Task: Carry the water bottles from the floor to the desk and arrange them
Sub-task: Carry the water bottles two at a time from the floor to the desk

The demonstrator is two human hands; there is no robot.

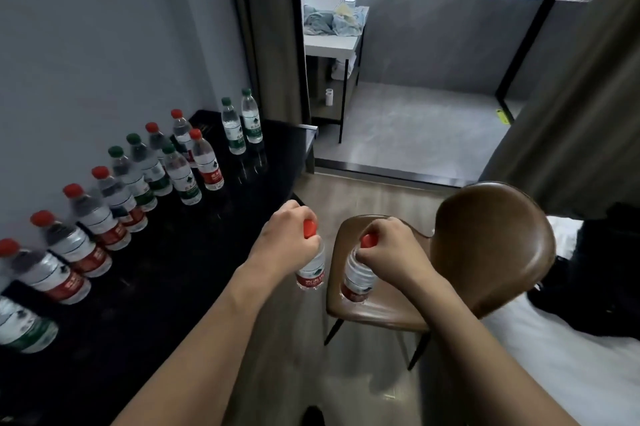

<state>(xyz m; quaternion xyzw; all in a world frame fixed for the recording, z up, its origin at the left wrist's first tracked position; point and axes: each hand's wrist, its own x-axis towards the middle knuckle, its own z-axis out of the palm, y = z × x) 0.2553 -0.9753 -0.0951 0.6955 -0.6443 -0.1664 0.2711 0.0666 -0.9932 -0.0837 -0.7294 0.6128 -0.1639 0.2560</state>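
My left hand (287,238) grips a red-capped water bottle (311,271) by its neck, hanging just off the right edge of the black desk (194,252). My right hand (388,249) grips a second red-capped bottle (358,278) by its neck above the brown chair seat (377,311). Both bottles hang upright with red labels. On the desk, several bottles with red caps (104,204) and green caps (180,176) stand in a row along the wall. Two green-capped bottles (242,122) stand apart at the desk's far end.
The brown chair's back (491,245) rises to my right, with a white bed (571,356) behind it. Dark curtains (270,44) hang beyond the desk. A step leads up to a grey-floored area (415,127) holding a small white table (332,41).
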